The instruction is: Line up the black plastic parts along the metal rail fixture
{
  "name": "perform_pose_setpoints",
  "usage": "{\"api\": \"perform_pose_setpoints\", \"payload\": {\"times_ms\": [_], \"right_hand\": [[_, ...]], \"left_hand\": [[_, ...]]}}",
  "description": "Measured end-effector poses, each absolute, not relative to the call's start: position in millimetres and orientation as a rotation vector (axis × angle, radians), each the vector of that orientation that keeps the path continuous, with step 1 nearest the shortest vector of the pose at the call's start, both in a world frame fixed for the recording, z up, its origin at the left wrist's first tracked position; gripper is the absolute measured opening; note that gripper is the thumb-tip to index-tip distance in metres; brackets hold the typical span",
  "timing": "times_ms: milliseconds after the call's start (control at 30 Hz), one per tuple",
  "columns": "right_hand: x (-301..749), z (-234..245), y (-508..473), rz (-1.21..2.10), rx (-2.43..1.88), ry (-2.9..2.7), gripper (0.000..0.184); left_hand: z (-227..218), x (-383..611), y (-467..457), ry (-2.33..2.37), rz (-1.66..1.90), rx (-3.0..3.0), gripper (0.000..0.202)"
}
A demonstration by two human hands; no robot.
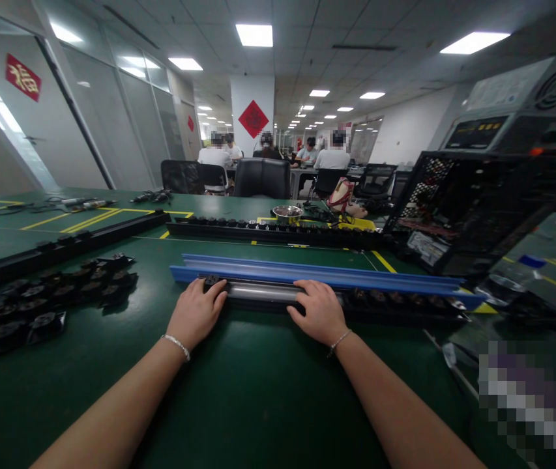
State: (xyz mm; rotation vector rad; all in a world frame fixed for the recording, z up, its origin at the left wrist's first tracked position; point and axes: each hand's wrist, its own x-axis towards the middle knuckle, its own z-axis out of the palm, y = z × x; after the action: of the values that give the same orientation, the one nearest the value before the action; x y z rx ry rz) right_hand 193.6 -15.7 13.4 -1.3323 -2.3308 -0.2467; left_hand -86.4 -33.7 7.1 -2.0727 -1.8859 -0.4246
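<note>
A long black channel (258, 306) with a bare grey inside lies across the green table in front of me. My left hand (197, 311) is curled over its left end, fingers on a small black module (212, 283) there. My right hand (320, 311) bends over the near wall around the middle, its fingertips on the channel; the undersides of the fingers are hidden. To the right of that hand, several black modules (395, 301) sit in a row inside the channel. Right behind it runs a long blue strip (317, 270), parallel to it.
Loose black modules (62, 290) lie at the left. Two more black channels, one at left (72, 244) and one farther back (268, 231), hold modules. A metal bowl (287, 212) stands behind. An open computer case (434, 215) and a blue-capped bottle (515, 277) are at right.
</note>
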Motion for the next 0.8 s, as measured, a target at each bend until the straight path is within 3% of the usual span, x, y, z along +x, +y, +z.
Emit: {"api": "perform_pose_setpoints", "payload": {"times_ms": [800], "right_hand": [[193.7,13.8,-15.6,-0.243,-1.352,-2.324,0.027]], "left_hand": [[8.5,-91.2,-32.3,-1.858,-0.351,-2.058,0.053]]}}
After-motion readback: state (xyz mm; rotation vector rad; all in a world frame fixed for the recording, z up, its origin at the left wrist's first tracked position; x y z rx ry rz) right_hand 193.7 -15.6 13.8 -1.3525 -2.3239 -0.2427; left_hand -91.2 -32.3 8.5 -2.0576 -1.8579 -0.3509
